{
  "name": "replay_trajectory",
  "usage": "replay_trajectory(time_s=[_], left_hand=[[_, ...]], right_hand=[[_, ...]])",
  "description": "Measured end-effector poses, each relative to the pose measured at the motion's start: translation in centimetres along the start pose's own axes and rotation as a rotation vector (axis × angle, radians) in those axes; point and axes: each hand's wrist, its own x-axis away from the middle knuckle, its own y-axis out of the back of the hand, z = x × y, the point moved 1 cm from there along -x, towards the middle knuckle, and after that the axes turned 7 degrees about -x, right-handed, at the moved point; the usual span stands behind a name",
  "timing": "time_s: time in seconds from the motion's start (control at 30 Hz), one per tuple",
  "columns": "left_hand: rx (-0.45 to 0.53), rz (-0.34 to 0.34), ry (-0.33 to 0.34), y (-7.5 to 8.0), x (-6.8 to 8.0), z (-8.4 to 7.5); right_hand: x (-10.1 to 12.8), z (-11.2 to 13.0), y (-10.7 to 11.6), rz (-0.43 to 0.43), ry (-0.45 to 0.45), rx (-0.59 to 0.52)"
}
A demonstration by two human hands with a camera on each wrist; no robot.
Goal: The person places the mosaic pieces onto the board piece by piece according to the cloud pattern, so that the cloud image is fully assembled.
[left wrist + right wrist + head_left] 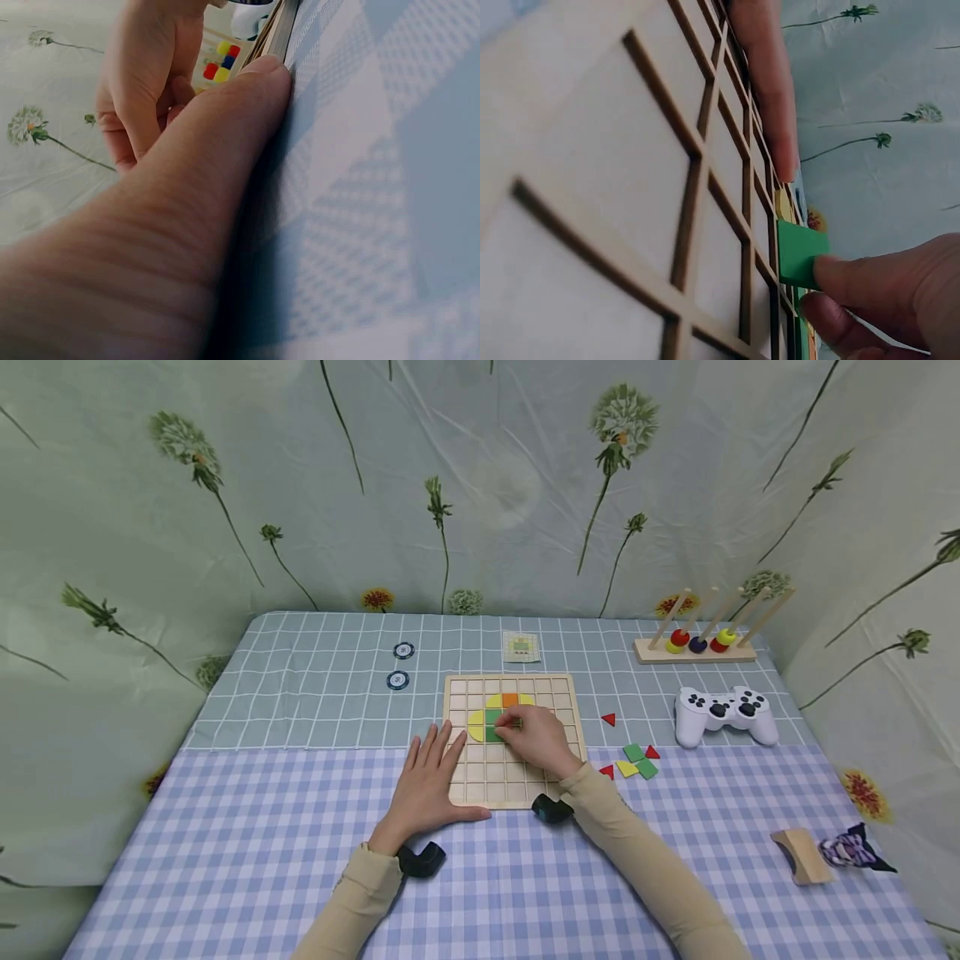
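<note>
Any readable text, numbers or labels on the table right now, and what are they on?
None can be read.
Two round chips: a mark in each centre, too small to read.
Card beyond the grid board: only a coloured picture, any print too small.
White game controller: button marks blurred.

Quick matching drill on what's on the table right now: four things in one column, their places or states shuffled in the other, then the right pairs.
Things:
1. left hand
2. right hand
3. game controller
4. two round chips

Places or states:
A. right of the wooden grid board, near the table's right edge
B. flat on the board's left edge, fingers straight
C. left of the board, toward the far side
D. pinching a green tile over the grid

Pairs: 1-B, 2-D, 3-A, 4-C
</note>
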Motion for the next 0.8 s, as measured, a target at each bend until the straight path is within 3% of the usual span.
replay_trajectory(time_s=[0.43,0.63,0.8], left_hand=[[0.009,-0.012,-0.007,0.1,-0.1,-0.2],[0.008,-0.008,-0.005,0.0,-0.1,-0.1],[0.021,-0.021,-0.007,0.1,0.0,0.0]], right_hand=[[0.0,0.2,0.1,-0.007,0.004,0.151],[0.7,-0.6,1.0,-0.004,0.005,0.101],[2.3,-2.1,3.4,-0.056,0.020,0.071]])
